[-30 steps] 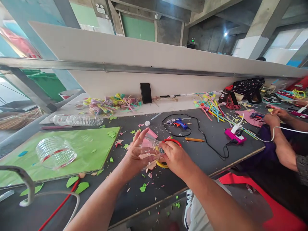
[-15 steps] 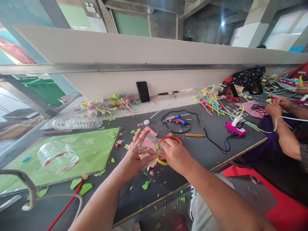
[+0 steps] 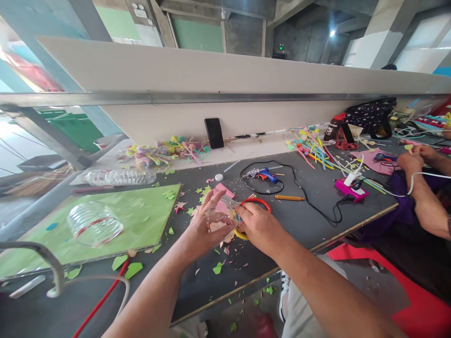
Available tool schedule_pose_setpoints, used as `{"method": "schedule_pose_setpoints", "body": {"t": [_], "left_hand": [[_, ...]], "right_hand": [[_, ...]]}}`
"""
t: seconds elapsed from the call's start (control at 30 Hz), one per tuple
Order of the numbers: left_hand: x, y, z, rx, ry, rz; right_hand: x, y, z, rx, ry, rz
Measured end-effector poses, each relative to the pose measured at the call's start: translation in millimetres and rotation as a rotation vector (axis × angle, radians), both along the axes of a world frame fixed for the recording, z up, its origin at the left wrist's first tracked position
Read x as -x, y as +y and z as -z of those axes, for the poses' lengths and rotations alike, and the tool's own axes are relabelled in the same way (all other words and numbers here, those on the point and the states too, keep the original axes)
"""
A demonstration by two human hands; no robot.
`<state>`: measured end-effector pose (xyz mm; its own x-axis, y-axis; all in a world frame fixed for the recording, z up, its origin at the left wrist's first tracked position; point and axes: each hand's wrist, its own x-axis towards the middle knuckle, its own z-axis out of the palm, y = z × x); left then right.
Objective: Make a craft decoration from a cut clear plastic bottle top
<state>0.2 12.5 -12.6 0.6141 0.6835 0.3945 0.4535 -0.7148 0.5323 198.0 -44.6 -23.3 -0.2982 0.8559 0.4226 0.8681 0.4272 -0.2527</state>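
Note:
My left hand [image 3: 200, 230] is closed on a clear piece of plastic bottle [image 3: 219, 218], thumb and forefinger curled round it while other fingers point up. Against its right side, my right hand [image 3: 260, 230] grips scissors with red and yellow handles [image 3: 265, 202]. The blades are mostly hidden by the fingers and the shiny plastic. Pink paper [image 3: 225, 191] and scraps lie on the dark table behind and under both hands. On the green board [image 3: 148, 206] to the left rests a cut clear bottle section [image 3: 93, 224] with a red line round it.
Behind the hands are a white cap [image 3: 219, 177], a blue glue gun [image 3: 268, 175] with its looping cord, and an orange pen-like tool [image 3: 289, 198]. A phone [image 3: 214, 133] leans on the partition. Right, a co-worker's hands [image 3: 412, 162] work near a pink power strip [image 3: 351, 190].
The whole view has shifted slightly, so everything sits a little further right. Both hands keep their hold on the plastic and the scissors, with little visible movement.

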Motion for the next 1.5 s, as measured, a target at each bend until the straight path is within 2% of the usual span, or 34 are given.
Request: {"method": "schedule_pose_setpoints", "body": {"t": [0.27,0.5,0.73,0.93,1.0,1.13,1.23,1.3,1.4,1.5], "left_hand": [[3,4,5.7,0.063,-0.044,0.019],[1,-1,-1.5,0.159,-0.004,0.009],[0,0,-2.6,0.132,-0.011,0.03],[2,-1,-8.0,0.089,-0.071,0.049],[3,-3,-11.1,0.097,-0.132,0.015],[4,-10,-16.5,0.099,-0.409,-0.136],[2,-15,-18.5,0.11,-0.666,-0.191],[0,-17,-18.5,0.145,-0.806,-0.158],[-3,-19,-16.9,0.145,-0.909,0.02],[-5,-21,-14.3,0.076,-0.661,0.2]], "right_hand": [[-1,-3,-5.7,0.034,0.005,0.012],[0,-5,-8.3,0.034,-0.046,0.028],[3,-6,-8.0,0.04,-0.033,0.006],[-7,8,4.2,0.114,0.291,-0.032],[-9,14,9.9,0.153,0.411,-0.029],[-10,20,14.9,0.208,0.613,-0.005],[-9,19,10.3,0.207,0.814,-0.11],[-9,16,3.9,0.187,0.933,-0.185],[-10,10,-6.5,0.173,0.972,-0.191],[-12,5,-11.4,0.242,0.945,-0.205]]}}
